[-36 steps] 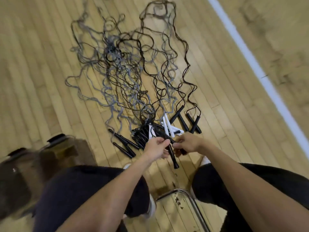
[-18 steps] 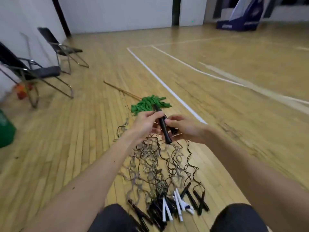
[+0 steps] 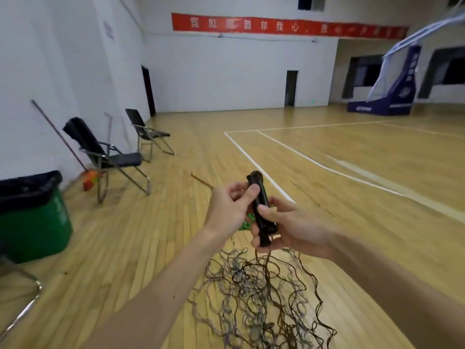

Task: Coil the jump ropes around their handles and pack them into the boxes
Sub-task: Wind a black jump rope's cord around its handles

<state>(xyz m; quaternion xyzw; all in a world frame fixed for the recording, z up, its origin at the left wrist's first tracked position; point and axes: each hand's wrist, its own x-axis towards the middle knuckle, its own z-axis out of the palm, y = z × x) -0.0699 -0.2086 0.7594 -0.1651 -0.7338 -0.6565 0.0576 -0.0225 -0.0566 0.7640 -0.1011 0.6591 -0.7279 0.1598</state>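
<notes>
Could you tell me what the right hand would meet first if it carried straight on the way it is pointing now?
Most likely the left hand: the right hand, gripping the black handles, points left toward it, and they look almost touching, though depth is hard to judge.

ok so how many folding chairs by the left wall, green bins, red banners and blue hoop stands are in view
folding chairs: 2
green bin: 1
red banner: 1
blue hoop stand: 1
total: 5
</notes>
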